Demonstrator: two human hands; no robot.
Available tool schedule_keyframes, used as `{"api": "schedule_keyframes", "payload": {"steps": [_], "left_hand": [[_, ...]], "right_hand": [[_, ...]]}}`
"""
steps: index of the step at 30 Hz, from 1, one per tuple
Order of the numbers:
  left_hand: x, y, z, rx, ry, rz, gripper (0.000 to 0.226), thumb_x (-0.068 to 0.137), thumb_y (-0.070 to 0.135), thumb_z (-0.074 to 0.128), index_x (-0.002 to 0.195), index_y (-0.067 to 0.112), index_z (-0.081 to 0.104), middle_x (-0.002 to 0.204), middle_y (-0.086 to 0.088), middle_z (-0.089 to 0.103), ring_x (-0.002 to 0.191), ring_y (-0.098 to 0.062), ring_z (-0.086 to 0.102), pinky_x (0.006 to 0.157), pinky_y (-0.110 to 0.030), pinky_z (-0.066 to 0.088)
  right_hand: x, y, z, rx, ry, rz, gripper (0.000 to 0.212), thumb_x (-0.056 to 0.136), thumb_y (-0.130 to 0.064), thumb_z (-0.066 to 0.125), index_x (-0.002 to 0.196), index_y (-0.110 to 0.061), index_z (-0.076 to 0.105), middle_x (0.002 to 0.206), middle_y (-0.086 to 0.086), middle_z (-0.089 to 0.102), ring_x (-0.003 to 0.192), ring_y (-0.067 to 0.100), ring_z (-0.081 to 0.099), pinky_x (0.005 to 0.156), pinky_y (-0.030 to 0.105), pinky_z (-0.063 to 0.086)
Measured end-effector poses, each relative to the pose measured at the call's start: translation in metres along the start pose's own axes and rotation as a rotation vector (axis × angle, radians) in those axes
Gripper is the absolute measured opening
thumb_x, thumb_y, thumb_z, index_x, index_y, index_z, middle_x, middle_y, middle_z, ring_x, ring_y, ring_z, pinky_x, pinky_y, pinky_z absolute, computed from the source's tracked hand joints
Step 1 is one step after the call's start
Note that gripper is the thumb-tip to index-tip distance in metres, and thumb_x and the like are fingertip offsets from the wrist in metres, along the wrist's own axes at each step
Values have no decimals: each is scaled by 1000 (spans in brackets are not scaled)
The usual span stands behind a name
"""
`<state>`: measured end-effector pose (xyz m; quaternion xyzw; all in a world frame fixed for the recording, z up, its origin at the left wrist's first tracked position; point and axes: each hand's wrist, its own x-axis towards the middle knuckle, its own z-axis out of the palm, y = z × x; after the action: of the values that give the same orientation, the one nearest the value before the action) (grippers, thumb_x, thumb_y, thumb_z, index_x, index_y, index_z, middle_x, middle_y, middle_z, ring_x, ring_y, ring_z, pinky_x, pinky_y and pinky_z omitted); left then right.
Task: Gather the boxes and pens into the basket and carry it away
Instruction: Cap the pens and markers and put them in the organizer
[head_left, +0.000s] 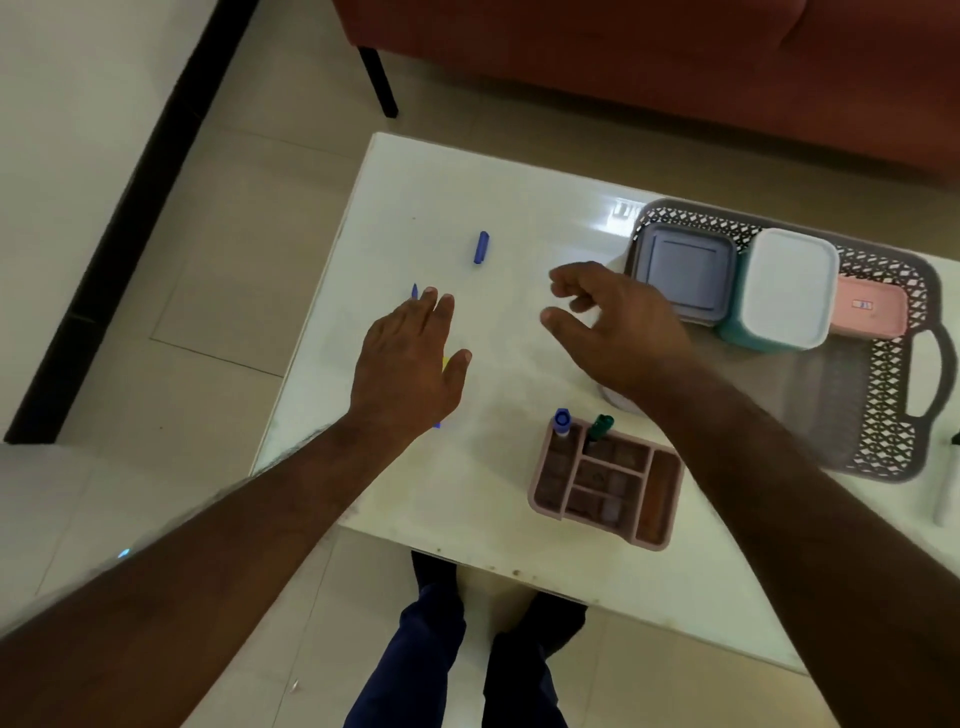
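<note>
There is one view only, from a wide-angle camera on the person's head, so no second view overlaps it. It looks steeply down and forward from standing height over the near edge of the white table (519, 208), close enough that both forearms fill the lower corners. Directly below the table's near edge the person's own legs show. Beyond the table's far edge lies tiled floor and a red sofa (623, 52). Straight lines bow toward the frame's edges.

Bare white table (509, 218) lay open upper centre, basket (883, 395) blocked the right, pink organiser (608, 483) stood lower centre
</note>
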<state>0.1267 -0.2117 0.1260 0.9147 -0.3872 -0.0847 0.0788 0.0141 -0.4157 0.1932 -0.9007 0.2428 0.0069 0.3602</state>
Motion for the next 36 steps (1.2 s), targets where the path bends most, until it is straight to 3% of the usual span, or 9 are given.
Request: {"api": "schedule_keyframes", "payload": {"steps": [3, 6, 13, 18, 22, 29, 36], "left_hand": [[4, -21, 5, 13, 15, -62, 63, 94, 47, 49, 141, 5, 46, 141, -17, 53, 129, -34, 52, 105, -47, 43], [8, -36, 9, 38, 29, -133, 53, 92, 45, 56, 128, 6, 55, 117, -14, 66, 108, -32, 62, 91, -42, 49], [27, -49, 21, 47, -38, -235, 41, 91, 51, 54, 102, 12, 58, 90, -6, 66, 82, -27, 64, 68, -36, 49], [43, -48, 31, -11, -104, -315, 35, 93, 46, 53, 102, 13, 56, 95, -7, 65, 87, -28, 65, 68, -35, 46], [47, -48, 34, -166, -133, -369, 31, 95, 42, 51, 100, 12, 56, 95, -7, 65, 88, -28, 64, 71, -36, 51], [28, -60, 30, -322, -99, -284, 28, 101, 41, 42, 91, 14, 46, 72, 2, 53, 64, -21, 58, 59, -32, 48], [8, -64, 27, -417, 2, -336, 46, 92, 61, 22, 96, 20, 41, 83, 1, 71, 74, -20, 70, 64, -44, 56]], "right_hand": [[33, -15, 22, -110, -133, -9, 49, 93, -42, 60, 138, -26, 50, 129, -8, 61, 113, 13, 59, 91, 28, 46], [61, -22, 46, -189, -254, 23, 55, 92, -43, 60, 143, -27, 44, 137, -4, 56, 122, 19, 55, 103, 33, 43], [101, -27, 77, -347, -378, 58, 63, 94, -40, 57, 151, -24, 33, 149, 3, 46, 135, 24, 44, 110, 34, 34], [118, -19, 88, -377, -300, 67, 62, 93, -37, 57, 149, -24, 34, 142, 10, 48, 129, 28, 48, 105, 36, 38], [125, -16, 98, -432, -290, 79, 66, 92, -40, 56, 151, -27, 29, 146, 11, 39, 130, 33, 45, 102, 43, 43], [140, -23, 112, -542, -256, 56, 53, 96, -42, 46, 144, -21, 38, 145, 12, 35, 129, 34, 38, 98, 48, 44], [135, -23, 113, -601, -165, -23, 26, 93, -8, 48, 116, -1, 58, 122, 19, 47, 106, 37, 54, 77, 41, 48]]}}
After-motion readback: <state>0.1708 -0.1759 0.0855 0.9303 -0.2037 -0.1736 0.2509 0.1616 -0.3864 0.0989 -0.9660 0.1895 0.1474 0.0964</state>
